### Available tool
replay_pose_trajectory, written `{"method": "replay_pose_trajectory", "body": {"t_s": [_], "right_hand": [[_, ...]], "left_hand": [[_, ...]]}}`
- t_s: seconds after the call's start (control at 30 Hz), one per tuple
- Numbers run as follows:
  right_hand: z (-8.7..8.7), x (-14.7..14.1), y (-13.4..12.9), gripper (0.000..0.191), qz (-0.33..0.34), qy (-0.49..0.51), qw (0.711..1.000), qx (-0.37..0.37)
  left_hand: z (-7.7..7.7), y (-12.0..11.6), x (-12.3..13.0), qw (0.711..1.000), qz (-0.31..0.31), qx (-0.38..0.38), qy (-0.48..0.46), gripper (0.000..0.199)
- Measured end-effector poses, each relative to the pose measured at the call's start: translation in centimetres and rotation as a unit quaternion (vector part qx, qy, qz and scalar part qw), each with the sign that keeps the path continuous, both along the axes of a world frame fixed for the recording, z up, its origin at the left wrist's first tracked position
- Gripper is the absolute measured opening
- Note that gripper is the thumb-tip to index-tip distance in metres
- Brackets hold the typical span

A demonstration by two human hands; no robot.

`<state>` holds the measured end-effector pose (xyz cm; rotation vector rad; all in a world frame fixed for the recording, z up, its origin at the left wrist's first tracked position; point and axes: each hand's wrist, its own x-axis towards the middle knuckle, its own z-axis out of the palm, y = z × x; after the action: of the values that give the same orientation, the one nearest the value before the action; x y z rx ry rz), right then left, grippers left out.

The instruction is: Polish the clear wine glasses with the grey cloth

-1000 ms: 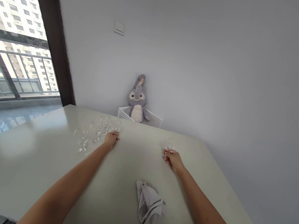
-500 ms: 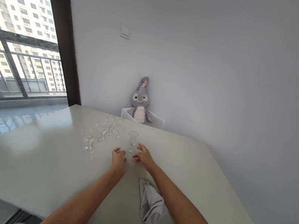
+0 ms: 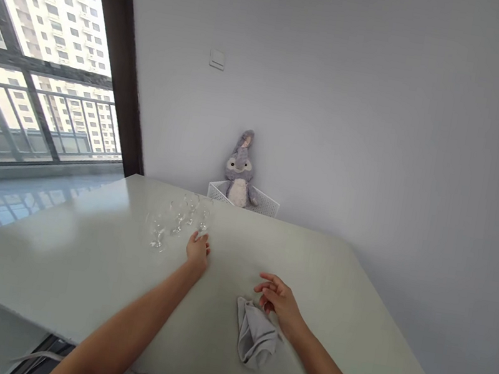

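Observation:
My left hand (image 3: 198, 251) is closed at the foot of a clear stemmed glass (image 3: 203, 223), at the right end of a cluster. The fingers partly hide their grip, and the see-through glasses overlap there. Just left of it stand several more clear stemmed glasses (image 3: 158, 234), upright on the table. My right hand (image 3: 278, 299) holds nothing. Its fingers are apart and loosely bent, above the table at the far right edge of a crumpled light grey cloth (image 3: 255, 338).
The pale table (image 3: 77, 261) reaches back towards the wall. Beyond its far edge a grey plush toy (image 3: 239, 176) sits in a white perforated basket (image 3: 268, 205). A window with railings (image 3: 47, 117) is at the left. A pale cable (image 3: 38, 356) shows below the front edge.
The separate glass between my hands has left its spot; my left hand has moved forward to the cluster. My right hand has drawn back to the right, near the cloth. The view has shifted slightly.

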<state>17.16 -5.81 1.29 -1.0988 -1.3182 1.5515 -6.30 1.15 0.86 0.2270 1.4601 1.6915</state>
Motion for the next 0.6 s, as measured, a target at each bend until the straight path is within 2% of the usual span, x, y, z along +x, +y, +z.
{"method": "replay_pose_trajectory", "body": {"t_s": [0.1, 0.23, 0.47, 0.6], "right_hand": [[-1.5, 0.5, -0.3, 0.036, -0.025, 0.013, 0.999, -0.022], [-3.0, 0.9, 0.1, 0.033, -0.059, 0.046, 0.997, -0.035], [-3.3, 1.6, -0.1, 0.034, -0.035, 0.078, 0.996, -0.031], [-3.3, 1.8, -0.2, 0.034, -0.022, 0.086, 0.995, -0.035]], "left_hand": [[0.0, 0.6, -0.6, 1.0, -0.006, -0.009, 0.007, 0.052], [0.2, 1.3, -0.6, 0.999, -0.021, -0.024, 0.02, 0.064], [0.6, 2.7, -1.0, 0.999, -0.015, -0.02, 0.04, 0.057], [0.9, 1.0, -1.2, 0.998, -0.018, 0.006, 0.052, 0.058]]}}
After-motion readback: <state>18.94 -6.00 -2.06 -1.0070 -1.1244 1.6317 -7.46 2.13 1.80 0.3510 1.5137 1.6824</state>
